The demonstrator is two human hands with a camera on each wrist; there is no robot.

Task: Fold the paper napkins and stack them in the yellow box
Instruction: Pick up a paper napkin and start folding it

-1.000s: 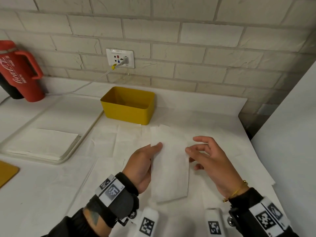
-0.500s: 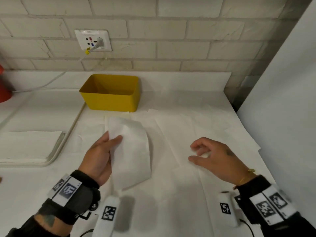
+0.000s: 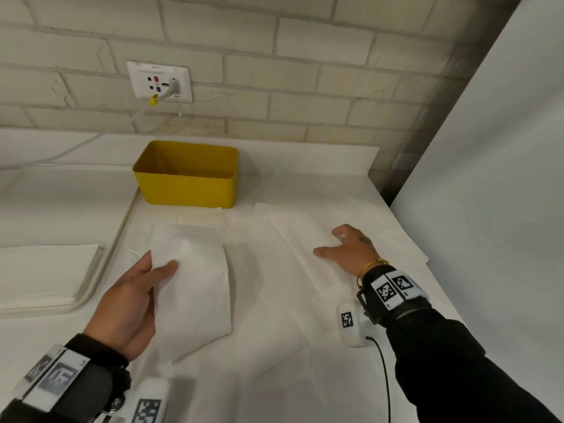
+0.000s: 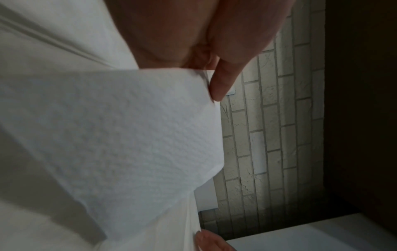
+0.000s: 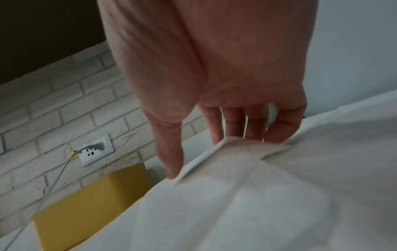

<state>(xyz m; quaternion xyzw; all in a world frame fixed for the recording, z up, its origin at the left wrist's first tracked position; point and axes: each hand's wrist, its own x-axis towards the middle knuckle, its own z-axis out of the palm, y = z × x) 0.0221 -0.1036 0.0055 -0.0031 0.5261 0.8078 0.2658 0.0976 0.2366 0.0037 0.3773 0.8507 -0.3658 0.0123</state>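
box (image 3: 186, 190) behind folded napkin (image 3: 195, 288), tray (image 3: 91, 288) left, loose napkins (image 3: 305, 236) right

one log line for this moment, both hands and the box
left hand: holds folded napkin | right hand: touches flat napkin | yellow box: no napkin visible inside
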